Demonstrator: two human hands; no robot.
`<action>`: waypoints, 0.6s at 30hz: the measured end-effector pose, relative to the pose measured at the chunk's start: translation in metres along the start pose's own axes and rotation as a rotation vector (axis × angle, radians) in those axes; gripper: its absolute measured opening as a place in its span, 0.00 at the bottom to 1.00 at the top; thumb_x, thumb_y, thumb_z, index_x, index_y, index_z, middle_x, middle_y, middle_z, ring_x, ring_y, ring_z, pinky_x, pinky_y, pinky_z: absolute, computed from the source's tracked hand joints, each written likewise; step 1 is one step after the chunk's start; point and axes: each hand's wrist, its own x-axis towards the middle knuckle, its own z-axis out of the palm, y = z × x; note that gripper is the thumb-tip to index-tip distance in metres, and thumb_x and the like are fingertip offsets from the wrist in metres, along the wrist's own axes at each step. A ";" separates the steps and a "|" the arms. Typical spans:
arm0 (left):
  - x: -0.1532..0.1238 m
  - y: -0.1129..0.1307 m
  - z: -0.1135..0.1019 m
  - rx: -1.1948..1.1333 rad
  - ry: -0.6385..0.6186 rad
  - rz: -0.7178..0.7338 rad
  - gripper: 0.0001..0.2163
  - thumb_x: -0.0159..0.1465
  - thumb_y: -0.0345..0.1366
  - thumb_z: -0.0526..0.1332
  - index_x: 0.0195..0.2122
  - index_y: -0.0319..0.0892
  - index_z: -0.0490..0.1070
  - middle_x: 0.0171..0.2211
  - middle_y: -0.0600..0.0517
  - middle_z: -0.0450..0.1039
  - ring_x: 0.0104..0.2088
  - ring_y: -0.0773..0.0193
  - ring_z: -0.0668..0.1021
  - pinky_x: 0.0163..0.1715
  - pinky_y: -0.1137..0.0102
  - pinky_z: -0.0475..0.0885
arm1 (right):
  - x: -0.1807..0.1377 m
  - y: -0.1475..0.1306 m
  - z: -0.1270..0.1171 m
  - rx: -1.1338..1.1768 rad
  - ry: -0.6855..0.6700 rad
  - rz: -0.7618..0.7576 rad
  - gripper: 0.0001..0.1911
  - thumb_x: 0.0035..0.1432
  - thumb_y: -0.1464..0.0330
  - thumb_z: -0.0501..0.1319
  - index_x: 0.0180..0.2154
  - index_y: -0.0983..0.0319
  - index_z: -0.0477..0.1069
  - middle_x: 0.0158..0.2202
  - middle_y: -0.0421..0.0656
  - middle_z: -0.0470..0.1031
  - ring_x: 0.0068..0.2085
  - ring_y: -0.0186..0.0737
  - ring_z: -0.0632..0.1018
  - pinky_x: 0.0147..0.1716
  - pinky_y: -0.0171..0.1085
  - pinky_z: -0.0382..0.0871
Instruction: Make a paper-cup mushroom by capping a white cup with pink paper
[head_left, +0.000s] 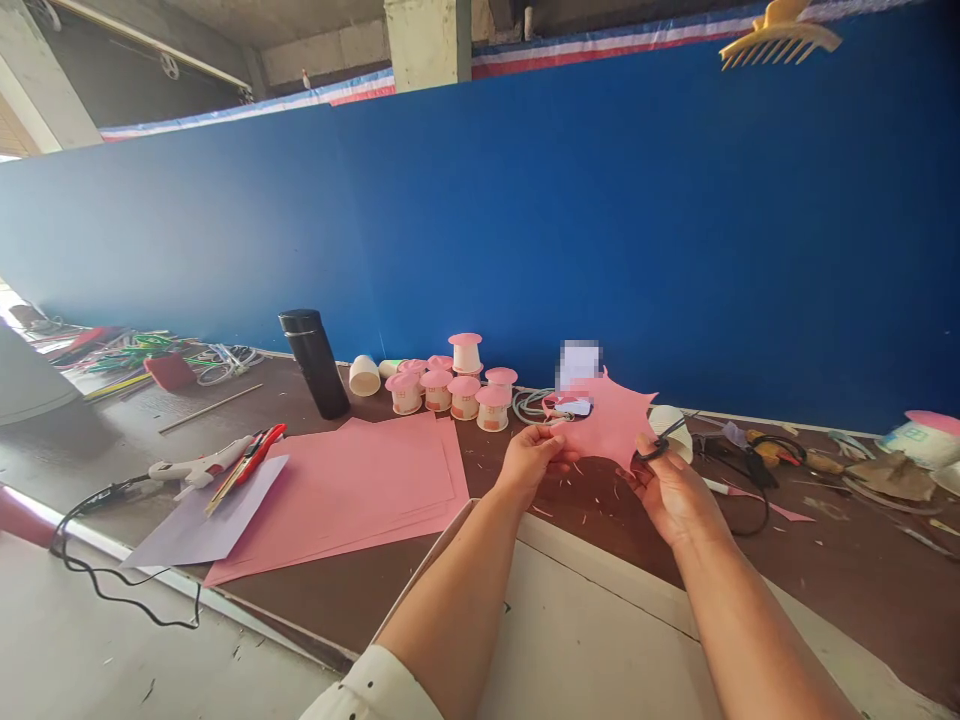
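A pink paper piece [604, 425] with a jagged, pointed outline is stretched between my two hands above the table. My left hand [532, 460] pinches its left edge, fingers closed. At the right edge, my right hand [667, 490] has its thumb at the black handle of a pair of scissors [654, 450]; its fingers are curled and touch the paper. The blades are hard to make out. Small paper scraps lie on the brown table below. Just beyond my hands are several paper cups with pink round tops [493, 405], drawn like little houses.
Pink paper sheets [360, 480] lie to the left, under a lilac sheet [214, 520], a red cutter [247, 465] and a corded glue gun [199, 467]. A black bottle [315, 365] stands behind. Cables and scraps clutter the right. A blue partition [525, 220] closes the back.
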 end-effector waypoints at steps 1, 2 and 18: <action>-0.001 -0.001 0.001 0.028 -0.026 -0.011 0.11 0.54 0.36 0.68 0.30 0.39 0.66 0.25 0.51 0.75 0.25 0.66 0.78 0.24 0.74 0.70 | 0.000 0.001 0.000 0.002 -0.011 -0.004 0.20 0.38 0.61 0.74 0.32 0.57 0.69 0.32 0.34 0.75 0.28 0.30 0.74 0.25 0.30 0.72; -0.002 -0.002 0.002 0.062 -0.048 -0.022 0.11 0.54 0.37 0.68 0.30 0.39 0.66 0.24 0.51 0.74 0.24 0.67 0.77 0.23 0.74 0.69 | 0.000 0.003 0.000 -0.004 -0.009 -0.009 0.20 0.38 0.62 0.74 0.32 0.58 0.69 0.32 0.34 0.75 0.28 0.30 0.74 0.25 0.29 0.72; -0.009 -0.003 0.003 -0.040 -0.208 -0.165 0.22 0.49 0.53 0.70 0.34 0.36 0.76 0.36 0.44 0.77 0.40 0.57 0.77 0.43 0.65 0.69 | -0.009 0.004 0.007 -0.109 -0.149 0.042 0.20 0.39 0.63 0.74 0.36 0.59 0.73 0.29 0.36 0.75 0.28 0.34 0.75 0.27 0.32 0.71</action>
